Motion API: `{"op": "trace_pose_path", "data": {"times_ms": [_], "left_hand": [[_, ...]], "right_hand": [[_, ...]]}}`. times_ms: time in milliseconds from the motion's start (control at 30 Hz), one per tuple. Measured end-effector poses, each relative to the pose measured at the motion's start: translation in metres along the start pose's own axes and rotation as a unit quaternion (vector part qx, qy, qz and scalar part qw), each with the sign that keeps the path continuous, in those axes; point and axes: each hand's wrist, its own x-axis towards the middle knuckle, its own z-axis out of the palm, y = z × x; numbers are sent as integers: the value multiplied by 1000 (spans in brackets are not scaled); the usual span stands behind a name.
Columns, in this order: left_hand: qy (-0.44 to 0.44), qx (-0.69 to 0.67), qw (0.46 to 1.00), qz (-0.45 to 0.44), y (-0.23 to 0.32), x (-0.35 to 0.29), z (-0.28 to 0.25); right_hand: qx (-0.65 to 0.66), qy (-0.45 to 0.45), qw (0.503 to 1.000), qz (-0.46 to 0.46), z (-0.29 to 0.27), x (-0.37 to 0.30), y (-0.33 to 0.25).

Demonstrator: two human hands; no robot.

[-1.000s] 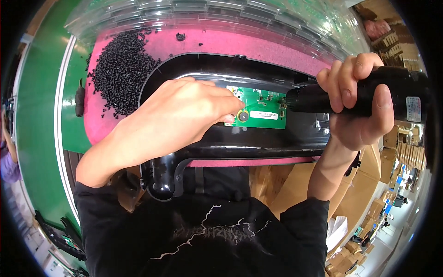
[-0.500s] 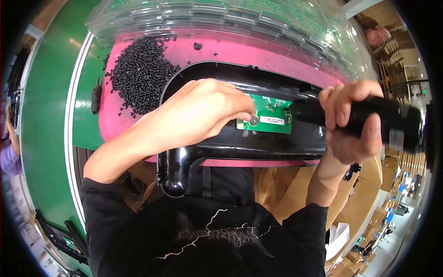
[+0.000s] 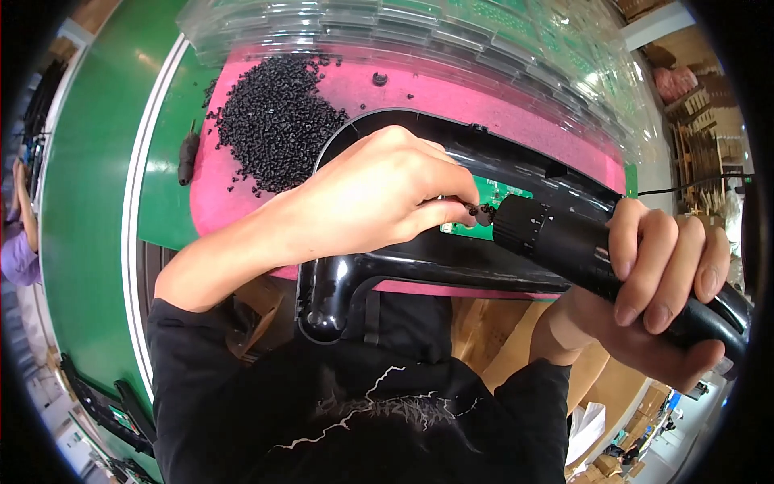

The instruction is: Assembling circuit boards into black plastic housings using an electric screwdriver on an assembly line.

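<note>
My right hand (image 3: 661, 274) is wrapped around a black electric screwdriver (image 3: 556, 242) with a ringed collar, its front end facing left. My left hand (image 3: 403, 189) pinches small black screws (image 3: 482, 213) between thumb and fingers, right beside the screwdriver's front end. Below both hands, a green circuit board (image 3: 463, 228) lies inside a long glossy black plastic housing (image 3: 459, 270). The hand and the screwdriver cover much of the board. The screwdriver's bit is hard to make out among the screws.
A large heap of small black screws (image 3: 274, 121) lies on the pink mat (image 3: 214, 185). Left of it is a dark slim tool (image 3: 188, 157). Stacked clear plastic trays (image 3: 403, 36) stand along the back. Another black housing (image 3: 105, 411) sits at the lower left.
The screwdriver has swung its front end down and left to my left hand's fingertips. Black screws now show in the left-hand pinch. The view has shifted slightly.
</note>
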Motion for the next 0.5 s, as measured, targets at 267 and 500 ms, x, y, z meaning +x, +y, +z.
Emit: {"op": "trace_pose_path", "data": {"times_ms": [267, 500], "left_hand": [[-7, 13, 1000, 1, -5, -5, 4], [9, 138, 990, -39, -2, -9, 6]], "right_hand": [[-44, -12, 998, 30, 2, 0, -1], [-106, 7, 990, 96, -8, 4, 12]]}}
